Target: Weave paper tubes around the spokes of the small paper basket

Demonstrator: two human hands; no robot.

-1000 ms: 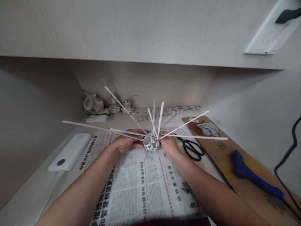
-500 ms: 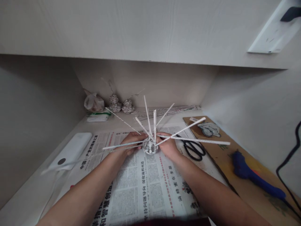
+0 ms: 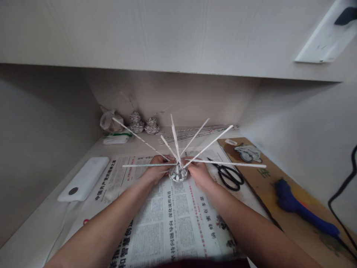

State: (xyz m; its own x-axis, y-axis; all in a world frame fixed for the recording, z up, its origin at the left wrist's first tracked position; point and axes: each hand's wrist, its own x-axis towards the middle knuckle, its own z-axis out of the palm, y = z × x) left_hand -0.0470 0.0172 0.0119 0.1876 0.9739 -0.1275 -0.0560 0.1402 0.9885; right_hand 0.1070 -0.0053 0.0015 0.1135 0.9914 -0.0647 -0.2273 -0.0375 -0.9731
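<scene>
Between my hands is a small round woven paper piece [image 3: 178, 175], with several long rolled-paper sticks [image 3: 209, 145] fanning out from its top. My left hand [image 3: 158, 167] is closed on its left side, fingers partly hidden behind the sticks. On the opposite side my right hand [image 3: 198, 172] grips it, the fingertips tucked behind the weave. Both hands are just over a spread newspaper [image 3: 156, 223]. Black-handled scissors [image 3: 229, 176] lie right of my right hand.
A white power bank [image 3: 85, 178] with a cable lies left. At the back are two woven gourd shapes [image 3: 136, 123], a plastic bag [image 3: 111, 121] and loose paper sticks [image 3: 200, 133]. Cardboard [image 3: 267, 190] on the right carries a blue glue gun [image 3: 304, 212]. A shelf board [image 3: 178, 37] overhangs.
The woven piece has turned slightly between my hands, and its sticks have shifted to new angles. A blurred stick end over the power bank is no longer there.
</scene>
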